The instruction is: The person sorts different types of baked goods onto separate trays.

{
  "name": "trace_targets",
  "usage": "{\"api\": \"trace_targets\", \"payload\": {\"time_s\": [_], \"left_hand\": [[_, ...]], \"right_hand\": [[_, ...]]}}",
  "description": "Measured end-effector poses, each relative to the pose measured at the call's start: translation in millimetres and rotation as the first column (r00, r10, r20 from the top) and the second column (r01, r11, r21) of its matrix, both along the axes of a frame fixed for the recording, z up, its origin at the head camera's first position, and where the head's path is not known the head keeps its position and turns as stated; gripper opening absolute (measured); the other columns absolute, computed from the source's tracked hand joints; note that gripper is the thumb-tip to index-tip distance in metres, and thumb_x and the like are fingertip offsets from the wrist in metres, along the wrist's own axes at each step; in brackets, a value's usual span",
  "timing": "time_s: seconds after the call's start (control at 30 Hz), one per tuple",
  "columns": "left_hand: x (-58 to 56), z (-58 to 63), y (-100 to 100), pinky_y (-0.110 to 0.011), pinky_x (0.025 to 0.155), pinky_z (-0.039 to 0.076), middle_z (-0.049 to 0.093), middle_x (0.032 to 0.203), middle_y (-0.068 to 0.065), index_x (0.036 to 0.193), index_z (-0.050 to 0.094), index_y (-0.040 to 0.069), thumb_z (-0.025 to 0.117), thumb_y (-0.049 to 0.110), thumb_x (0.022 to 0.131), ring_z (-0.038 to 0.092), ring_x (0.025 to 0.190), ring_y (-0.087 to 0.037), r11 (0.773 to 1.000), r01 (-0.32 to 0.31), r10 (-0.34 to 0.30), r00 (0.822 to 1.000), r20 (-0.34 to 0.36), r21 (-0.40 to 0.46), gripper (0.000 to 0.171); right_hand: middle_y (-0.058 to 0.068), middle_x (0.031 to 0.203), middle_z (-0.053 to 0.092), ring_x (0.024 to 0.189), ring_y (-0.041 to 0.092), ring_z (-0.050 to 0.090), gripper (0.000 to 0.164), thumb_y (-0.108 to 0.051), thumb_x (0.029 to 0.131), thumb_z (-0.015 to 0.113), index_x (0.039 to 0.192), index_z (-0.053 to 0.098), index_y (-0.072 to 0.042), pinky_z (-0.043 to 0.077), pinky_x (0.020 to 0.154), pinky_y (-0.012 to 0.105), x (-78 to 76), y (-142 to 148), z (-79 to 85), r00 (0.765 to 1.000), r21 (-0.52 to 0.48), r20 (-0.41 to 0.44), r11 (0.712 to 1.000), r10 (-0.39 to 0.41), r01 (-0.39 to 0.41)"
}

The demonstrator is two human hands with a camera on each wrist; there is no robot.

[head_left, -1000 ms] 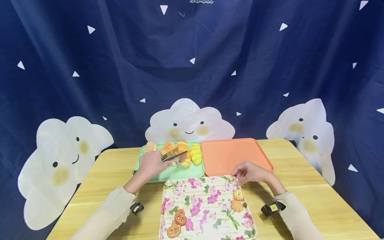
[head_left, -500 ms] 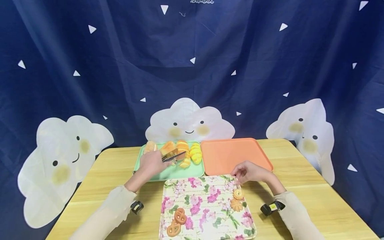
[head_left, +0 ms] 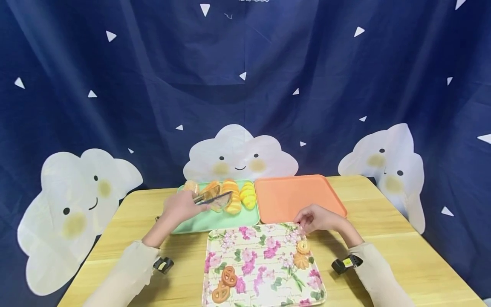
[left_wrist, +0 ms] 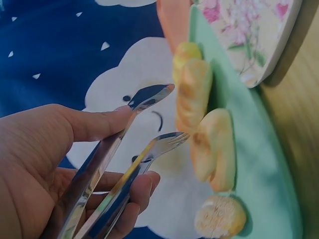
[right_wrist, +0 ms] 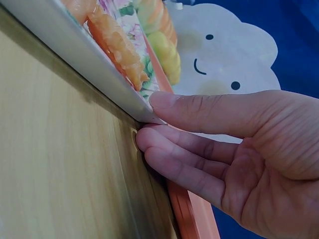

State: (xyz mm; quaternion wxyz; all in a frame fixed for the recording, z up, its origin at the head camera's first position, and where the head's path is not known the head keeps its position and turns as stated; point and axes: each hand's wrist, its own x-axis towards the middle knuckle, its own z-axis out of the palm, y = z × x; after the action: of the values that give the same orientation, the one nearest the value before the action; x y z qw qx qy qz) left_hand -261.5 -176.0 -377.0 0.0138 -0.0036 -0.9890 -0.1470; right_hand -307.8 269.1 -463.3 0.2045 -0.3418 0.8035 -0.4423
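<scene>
My left hand [head_left: 179,208] holds metal food tongs [left_wrist: 99,174] over the green tray [head_left: 222,221]. In the left wrist view the tongs' tips stand apart with nothing between them. Beside the tips lie a striped bread roll [head_left: 232,204] and an orange-brown bread [left_wrist: 218,144]. A yellow striped bread [head_left: 248,196] is at the tray's right; a pale-topped round bun [left_wrist: 219,217] is at its left end. My right hand [head_left: 317,218] pinches the far right corner of the floral tray [head_left: 264,260], thumb above and fingers below.
On the floral tray lie pretzel-shaped cookies [head_left: 229,276] at left and pale cookies [head_left: 301,261] at right. An orange tray [head_left: 295,200] stands beside the green one. A blue curtain [head_left: 245,98] hangs behind the wooden table [head_left: 387,238].
The left hand has drawn the tongs leftward, off the striped roll, which now shows more fully. The right hand keeps its pinch on the tray corner. The head view has shifted slightly.
</scene>
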Motion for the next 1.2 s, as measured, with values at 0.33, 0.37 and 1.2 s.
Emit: {"api": "trace_targets", "payload": {"time_s": [0.33, 0.37, 1.2], "left_hand": [[5.1, 21.3, -26, -0.031, 0.047, 0.038, 0.073, 0.107, -0.02, 0.13, 0.069, 0.003, 0.075, 0.059, 0.082, 0.064, 0.073, -0.025, 1.0, 0.004, -0.004, 0.999, -0.045, 0.002, 0.074], [5.3, 22.5, -28, -0.032, 0.048, 0.037, 0.073, 0.106, -0.02, 0.13, 0.069, 0.004, 0.075, 0.06, 0.082, 0.063, 0.072, -0.025, 1.0, 0.003, -0.003, 0.999, -0.042, 0.002, 0.075], [22.3, -26.5, 95, -0.023, 0.048, 0.035, 0.067, 0.069, 0.006, 0.122, 0.076, 0.019, 0.085, 0.054, 0.077, 0.048, 0.057, -0.004, 0.88, 0.475, -0.468, 0.852, -0.234, -0.026, 0.058]], "right_hand": [[0.032, 0.087, 0.068, 0.073, 0.009, 0.064, 0.032, 0.002, 0.08, 0.082, 0.108, 0.07, 0.012, 0.054, 0.065, 0.021, 0.4, 0, 2.7, 1.0, 0.013, 0.001, 1.0, -0.011, 0.011], [0.032, 0.087, 0.068, 0.073, 0.009, 0.064, 0.032, 0.001, 0.08, 0.082, 0.108, 0.07, 0.012, 0.054, 0.065, 0.021, 0.5, 0, 2.9, 1.0, 0.014, 0.0, 1.0, -0.01, 0.01], [0.031, 0.089, 0.069, 0.074, 0.01, 0.065, 0.033, 0.002, 0.079, 0.082, 0.108, 0.07, 0.011, 0.054, 0.066, 0.021, -0.3, 1, -0.1, 0.999, 0.012, 0.028, 1.0, -0.023, 0.023]]}}
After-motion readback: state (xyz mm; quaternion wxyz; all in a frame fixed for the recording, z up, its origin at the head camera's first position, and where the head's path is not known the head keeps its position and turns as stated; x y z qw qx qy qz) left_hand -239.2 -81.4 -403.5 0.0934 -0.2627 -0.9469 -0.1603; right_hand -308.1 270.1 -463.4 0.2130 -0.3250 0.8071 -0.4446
